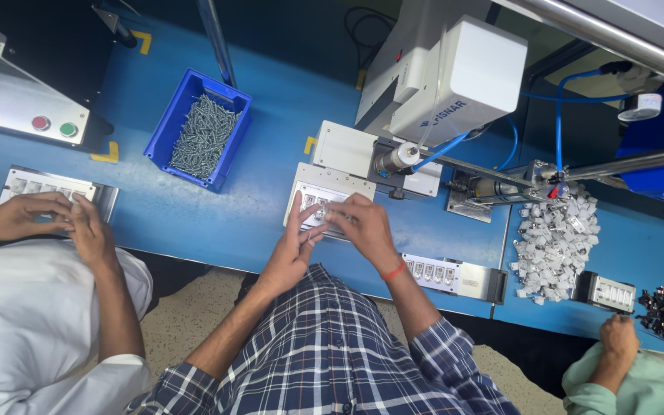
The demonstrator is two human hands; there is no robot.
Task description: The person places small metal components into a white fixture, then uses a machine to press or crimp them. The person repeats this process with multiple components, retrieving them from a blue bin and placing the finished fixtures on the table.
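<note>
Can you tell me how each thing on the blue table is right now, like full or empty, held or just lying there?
left hand: fingers on the white tray.
right hand: fingers on it too.
white tray: flat, small parts in its slots.
blue bin: full of screws.
pile of white parts: loose, untouched.

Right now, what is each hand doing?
Left hand: fingers on the white fixture tray, grip cannot be told.
Right hand: pinching a small part there, unclear.

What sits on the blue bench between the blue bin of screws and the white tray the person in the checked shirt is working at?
Nothing: in the head view, bare blue bench lies between the blue bin and the white tray under both hands.
</note>
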